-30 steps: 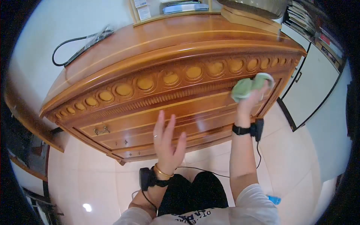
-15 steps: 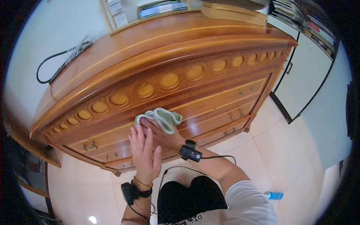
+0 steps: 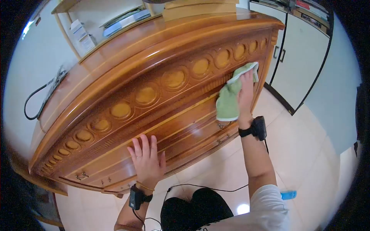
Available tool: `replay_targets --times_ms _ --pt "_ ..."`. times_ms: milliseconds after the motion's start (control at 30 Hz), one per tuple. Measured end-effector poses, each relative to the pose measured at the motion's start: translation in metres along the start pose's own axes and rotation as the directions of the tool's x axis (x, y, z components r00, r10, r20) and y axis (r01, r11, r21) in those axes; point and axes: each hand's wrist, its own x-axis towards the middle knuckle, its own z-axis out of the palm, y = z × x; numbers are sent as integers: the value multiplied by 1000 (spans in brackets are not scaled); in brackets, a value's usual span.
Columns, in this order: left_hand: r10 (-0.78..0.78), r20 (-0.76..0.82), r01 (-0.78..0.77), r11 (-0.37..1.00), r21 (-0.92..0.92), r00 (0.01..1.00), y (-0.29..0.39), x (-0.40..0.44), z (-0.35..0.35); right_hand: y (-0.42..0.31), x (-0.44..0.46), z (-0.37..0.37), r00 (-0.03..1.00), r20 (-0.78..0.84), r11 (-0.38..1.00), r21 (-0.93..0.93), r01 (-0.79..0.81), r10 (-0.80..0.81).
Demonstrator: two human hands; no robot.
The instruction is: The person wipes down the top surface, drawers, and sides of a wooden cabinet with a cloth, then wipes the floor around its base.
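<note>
A light green cloth (image 3: 228, 101) with a white edge lies against the carved front of a wooden chest of drawers (image 3: 162, 54), near its right end. My right hand (image 3: 246, 94) presses the cloth there, fingers pointing up along it, and the cloth's loose part hangs to the left. My left hand (image 3: 147, 159), fingers spread and holding nothing, is at the drawer front left of centre; whether it touches the wood I cannot tell. Black devices are strapped on both wrists.
A cardboard box (image 3: 200, 11) and blue folders (image 3: 126, 22) stand at the back of the chest. A black cable (image 3: 29, 103) loops at its left end. White cabinet doors (image 3: 300, 57) stand to the right. A blue object (image 3: 288, 195) lies on the tiled floor.
My right hand has carried the cloth from the middle of the front to the right and upward, away from my left hand. My left hand's fingers are more spread. The view has shifted.
</note>
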Motion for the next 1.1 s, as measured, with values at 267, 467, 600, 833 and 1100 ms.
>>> replay_targets --times_ms 267,467,600,833,1100 --pt "0 0 0 1000 4 1000 1 -1 -2 -19 -53 12 534 271 -76 931 -358 801" --pt "-35 -18 35 999 -1 999 10 0 -1 -116 -100 12 576 250 73 875 -478 778" --pt "-30 -37 29 999 -23 999 12 0 -5 -118 -97 -10 817 34 762 340 -551 576" --pt "-6 -13 6 1000 14 1000 10 -2 -6 -30 5 -96 729 -316 761 495 -419 607" --pt "-32 -7 33 999 23 999 15 0 -8 64 38 8 928 -344 957 -192 -219 143"
